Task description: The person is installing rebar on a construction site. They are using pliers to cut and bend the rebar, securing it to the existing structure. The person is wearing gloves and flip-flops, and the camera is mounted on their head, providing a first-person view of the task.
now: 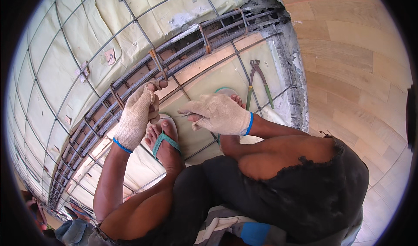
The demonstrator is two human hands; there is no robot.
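My left hand (pixel 136 115), in a cream knit glove with a blue cuff, is closed beside the bundle of ribbed steel bars (pixel 177 66). Bare fingertips poke out of the worn glove. Opposite it, my right hand (pixel 223 113), gloved the same way, pinches a thin tie wire (pixel 172 117). That wire stretches between both hands, and its end at the left fingers is partly hidden. Beyond my right hand lie pincers (pixel 258 83) with green handles, their legs spread, on the sheeting beneath the bars.
Steel mesh (pixel 136 19) spreads over pale sheeting at the left and far side. Rusty stirrups (pixel 204 38) cross the bar bundle. Broken concrete (pixel 292 67) edges the wood-look floor (pixel 344 59) at right. My sandalled foot (pixel 163 142) stands among the bars. Another person (pixel 75 229) is at lower left.
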